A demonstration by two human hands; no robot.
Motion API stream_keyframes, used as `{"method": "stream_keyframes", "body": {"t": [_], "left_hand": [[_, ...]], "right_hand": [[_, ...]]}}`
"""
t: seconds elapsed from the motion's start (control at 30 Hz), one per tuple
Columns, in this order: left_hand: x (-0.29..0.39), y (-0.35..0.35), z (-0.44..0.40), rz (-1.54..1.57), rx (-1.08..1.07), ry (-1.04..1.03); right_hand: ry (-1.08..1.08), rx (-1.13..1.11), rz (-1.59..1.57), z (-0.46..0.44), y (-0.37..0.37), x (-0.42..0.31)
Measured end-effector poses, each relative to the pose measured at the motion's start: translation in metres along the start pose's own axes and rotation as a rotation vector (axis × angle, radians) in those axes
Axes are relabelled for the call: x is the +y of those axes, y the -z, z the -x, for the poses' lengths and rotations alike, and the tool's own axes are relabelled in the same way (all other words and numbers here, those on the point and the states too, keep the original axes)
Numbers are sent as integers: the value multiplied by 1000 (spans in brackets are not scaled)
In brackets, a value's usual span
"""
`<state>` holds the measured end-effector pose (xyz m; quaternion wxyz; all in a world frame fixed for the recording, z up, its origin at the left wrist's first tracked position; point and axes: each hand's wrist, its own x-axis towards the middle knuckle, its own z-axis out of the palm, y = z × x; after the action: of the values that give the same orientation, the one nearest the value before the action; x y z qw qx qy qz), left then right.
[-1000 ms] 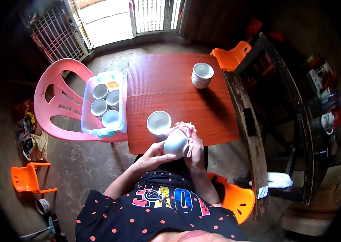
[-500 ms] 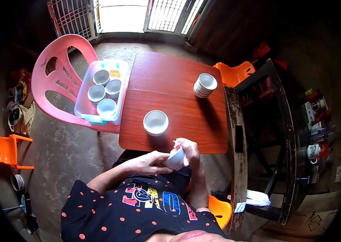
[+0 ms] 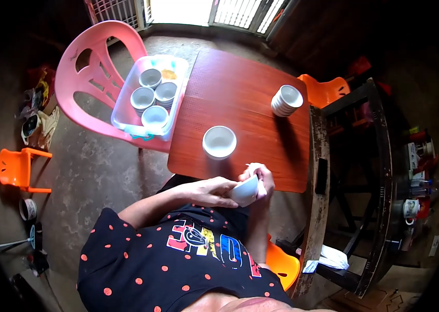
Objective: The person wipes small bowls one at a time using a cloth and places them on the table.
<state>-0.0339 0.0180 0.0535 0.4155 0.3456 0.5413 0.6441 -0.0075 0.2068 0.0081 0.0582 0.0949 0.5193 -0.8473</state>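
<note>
My left hand (image 3: 213,191) grips a small white bowl (image 3: 244,192), tilted on its side just off the table's near edge. At the bowl's far side, my right hand (image 3: 264,178) is closed around a pale cloth (image 3: 254,168) that is pressed against the rim. The fingers of that hand are partly hidden by the bowl. Just beyond my hands, a white bowl (image 3: 219,142) stands upright on the red-brown table (image 3: 240,78). Farther right is a stack of several bowls (image 3: 287,100).
A clear plastic bin (image 3: 122,122) with stacked bowls (image 3: 154,117) rests on a pink chair (image 3: 82,117) left of the table. An orange chair (image 3: 328,89) and a dark wooden frame (image 3: 383,156) stand to the right. A small orange chair (image 3: 14,167) is on the left floor.
The view has shifted, so the table, bin and bowls appear farther right and higher. Both hands still hold the bowl and cloth, with the bowl turned slightly.
</note>
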Motion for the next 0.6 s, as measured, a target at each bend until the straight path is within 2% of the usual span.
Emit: {"method": "stream_keyframes", "body": {"t": [0.03, 0.07, 0.13, 0.17, 0.2, 0.27, 0.3, 0.33, 0.4, 0.43, 0.47, 0.5, 0.53, 0.57, 0.6], "left_hand": [[2, -1, 0, -57, -12, -1], [2, -1, -1, -113, -24, 0], [15, 4, -1, -346, -79, 111], [16, 3, 1, -253, -57, 71], [16, 2, 2, -159, -43, 30], [1, 0, 2, -88, 17, 4], [-8, 0, 1, -63, 43, -32], [-13, -2, 2, -33, 60, -59], [-20, 3, 0, -194, 101, -19], [-21, 4, -1, -134, 75, 24], [-21, 6, -2, -78, 51, 69], [-16, 5, -2, -99, 50, 100], [-10, 1, -3, 43, 118, 138], [-11, 0, -4, 4, 122, 143], [-10, 1, -5, -36, 130, 144]], "right_hand": [[267, 97, 557, 8, -4, -14], [227, -62, 590, 14, -17, -42], [515, -49, 885, 18, -31, -44], [668, -38, 1031, 18, -35, -42], [317, 73, 532, 21, -33, -35], [80, 59, -117, 9, -20, -13], [-151, 16, -635, 2, -14, 2], [-215, -400, -1064, -11, 0, 40], [-31, -188, -1108, -9, -9, 57], [-92, -380, -1068, -17, 0, 59], [-150, -574, -1018, -29, 18, 64], [104, -430, -615, -19, 11, 40], [307, -172, 85, -10, 4, 17], [352, 95, 538, 0, -2, -6], [533, -38, 782, -1, -7, -17]]}}
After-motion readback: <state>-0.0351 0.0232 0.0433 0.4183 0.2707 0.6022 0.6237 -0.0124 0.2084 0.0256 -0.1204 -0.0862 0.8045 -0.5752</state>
